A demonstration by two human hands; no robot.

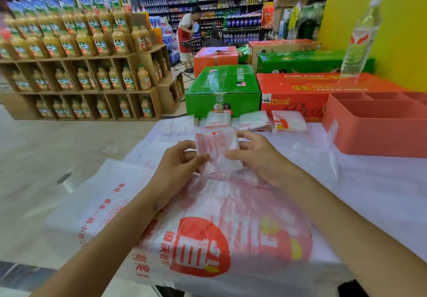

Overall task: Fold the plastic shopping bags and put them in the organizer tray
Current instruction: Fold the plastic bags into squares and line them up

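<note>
A small folded plastic bag point(217, 148), clear with red print, is held upright above the table between both hands. My left hand point(178, 164) pinches its left edge with thumb and fingers. My right hand point(258, 155) grips its right side, fingers curled behind it. Below them a flat pile of unfolded white bags with red logos point(208, 239) covers the table. Three folded bags point(254, 119) lie in a row at the table's far edge. The coral organizer tray point(379, 139) with several compartments stands at the right; no bag shows inside it.
Green and red cartons point(221, 88) are stacked behind the table, with a clear water bottle point(360, 40) on one. Shelves of juice bottles point(76, 49) fill the left. A person in a red apron point(187, 35) stands far back in the aisle.
</note>
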